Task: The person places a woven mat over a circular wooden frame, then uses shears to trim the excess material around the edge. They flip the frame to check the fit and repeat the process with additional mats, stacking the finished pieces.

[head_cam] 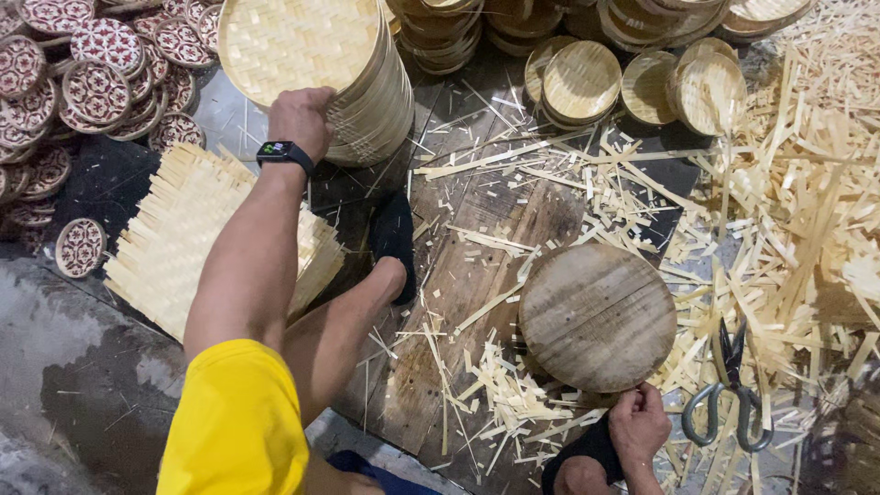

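Observation:
My left hand point(300, 117), with a black smartwatch on the wrist, grips the lower rim of a stack of round woven bamboo trays point(316, 55) that leans on its edge. My right hand point(639, 423) rests near my foot at the bottom, just below a round wooden disc point(598, 316) lying on a dark wooden board point(477, 247). Nothing is visible in its curled fingers. My left leg stretches forward onto the board, its foot in a black shoe point(394, 236).
A pile of square woven bamboo mats point(188, 234) lies at left. Red-and-white patterned round pieces point(82, 82) cover the far left. Small round woven trays point(632, 82) sit at the top. Scissors point(729, 390) lie at right among many bamboo strip offcuts point(797, 211).

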